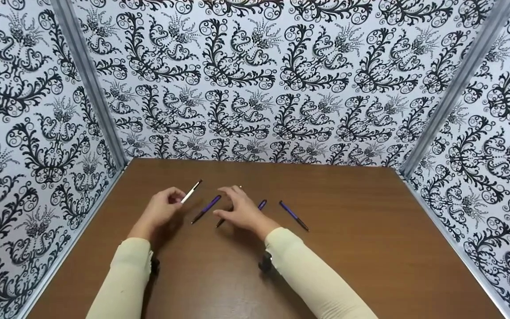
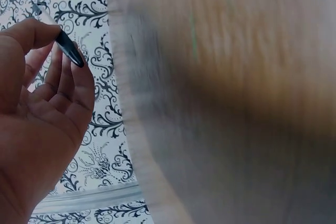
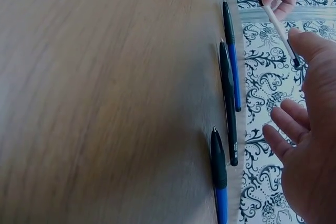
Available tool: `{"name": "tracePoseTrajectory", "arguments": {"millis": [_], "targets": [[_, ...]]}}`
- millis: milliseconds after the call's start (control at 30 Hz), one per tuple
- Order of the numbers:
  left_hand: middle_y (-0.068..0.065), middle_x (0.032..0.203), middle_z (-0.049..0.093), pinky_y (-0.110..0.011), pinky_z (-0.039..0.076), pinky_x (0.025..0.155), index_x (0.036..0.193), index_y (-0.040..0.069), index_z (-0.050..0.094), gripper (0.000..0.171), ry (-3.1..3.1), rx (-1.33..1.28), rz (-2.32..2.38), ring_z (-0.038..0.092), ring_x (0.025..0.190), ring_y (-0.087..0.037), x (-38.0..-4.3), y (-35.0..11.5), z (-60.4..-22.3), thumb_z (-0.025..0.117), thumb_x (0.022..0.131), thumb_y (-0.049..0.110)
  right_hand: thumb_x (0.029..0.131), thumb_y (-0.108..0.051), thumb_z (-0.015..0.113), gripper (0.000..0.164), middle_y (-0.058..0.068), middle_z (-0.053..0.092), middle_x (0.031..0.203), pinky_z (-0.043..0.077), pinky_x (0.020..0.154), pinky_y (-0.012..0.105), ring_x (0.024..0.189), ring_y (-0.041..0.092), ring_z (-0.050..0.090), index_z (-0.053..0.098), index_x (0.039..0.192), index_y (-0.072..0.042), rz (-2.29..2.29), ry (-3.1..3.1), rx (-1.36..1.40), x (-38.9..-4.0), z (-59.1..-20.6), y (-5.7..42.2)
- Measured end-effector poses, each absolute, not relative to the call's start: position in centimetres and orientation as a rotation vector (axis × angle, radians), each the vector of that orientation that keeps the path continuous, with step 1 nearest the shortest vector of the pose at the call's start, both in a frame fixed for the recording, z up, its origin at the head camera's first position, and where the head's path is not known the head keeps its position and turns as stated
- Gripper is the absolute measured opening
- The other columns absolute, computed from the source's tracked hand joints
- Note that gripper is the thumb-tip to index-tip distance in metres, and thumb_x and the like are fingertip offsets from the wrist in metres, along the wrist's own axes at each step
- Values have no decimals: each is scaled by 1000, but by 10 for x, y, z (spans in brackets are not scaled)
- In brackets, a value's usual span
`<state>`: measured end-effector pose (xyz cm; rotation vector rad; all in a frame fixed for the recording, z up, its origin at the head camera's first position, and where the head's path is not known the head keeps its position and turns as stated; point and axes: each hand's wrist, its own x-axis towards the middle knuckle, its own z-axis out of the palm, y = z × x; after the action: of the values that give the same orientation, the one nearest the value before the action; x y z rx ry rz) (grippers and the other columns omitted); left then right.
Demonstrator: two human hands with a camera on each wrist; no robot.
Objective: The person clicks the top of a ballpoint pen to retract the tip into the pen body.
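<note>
My left hand (image 1: 160,210) pinches a white pen (image 1: 188,194) with a black grip, raised and tilted above the table. The thumb and fingers hold it near its black tapered end in the left wrist view. My right hand (image 1: 242,213) hovers over the pens with thumb and fingers spread, holding nothing. Below it lies a black pen (image 3: 227,103), partly covered by the hand in the head view. A blue pen (image 1: 206,209) with a dark grip lies between the hands. Another blue pen (image 1: 262,204) pokes out from behind the right hand.
Farther right on the brown table (image 1: 361,248) lies one more blue pen (image 1: 294,215) with a dark grip, slanting the other way. Patterned white-and-black walls (image 1: 255,88) with grey corner strips close off the back and both sides.
</note>
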<state>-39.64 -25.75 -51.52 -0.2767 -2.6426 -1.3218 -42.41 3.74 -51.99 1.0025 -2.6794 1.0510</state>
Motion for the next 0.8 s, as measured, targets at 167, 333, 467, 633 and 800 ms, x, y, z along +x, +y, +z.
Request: {"name": "tracePoseTrajectory", "arguments": {"millis": [167, 333, 467, 633, 800], "targets": [[-17, 109, 71, -47, 52, 95, 119, -2, 73, 19, -2661, -262, -1306, 65, 103, -33, -399, -261, -518, 67, 101, -5, 101, -38, 83, 69, 13, 59, 149, 48, 118, 45, 137, 32, 60, 55, 160, -15, 1070, -2680, 1009, -423, -520, 38], [-15, 107, 70, -48, 52, 94, 118, -1, 73, 19, -2693, -242, -1269, 64, 102, -33, -401, -264, -521, 68, 100, -5, 102, -42, 82, 69, 12, 58, 151, 47, 119, 45, 139, 29, 59, 55, 160, -16, 1074, -2692, 994, -422, -519, 38], [-14, 106, 70, -50, 52, 93, 118, 0, 74, 18, -2740, -193, -1200, 63, 101, -33, -402, -264, -522, 68, 102, -3, 102, -43, 81, 69, 12, 58, 153, 47, 119, 48, 140, 34, 58, 54, 161, -17, 1096, -2701, 993, -422, -519, 41], [-15, 105, 70, -50, 54, 87, 119, -1, 74, 18, -2803, -102, -1114, 63, 96, -34, -402, -264, -520, 66, 103, 1, 103, -44, 80, 70, 10, 57, 155, 46, 119, 50, 142, 34, 57, 53, 162, -18, 1082, -2726, 981, -421, -519, 44], [-17, 108, 71, -50, 53, 86, 120, -2, 74, 21, -2838, -38, -1076, 63, 95, -35, -403, -264, -522, 66, 102, 3, 102, -41, 81, 69, 10, 58, 156, 36, 128, 52, 156, 37, 43, 54, 161, -16, 1093, -2730, 959, -421, -519, 47]]}}
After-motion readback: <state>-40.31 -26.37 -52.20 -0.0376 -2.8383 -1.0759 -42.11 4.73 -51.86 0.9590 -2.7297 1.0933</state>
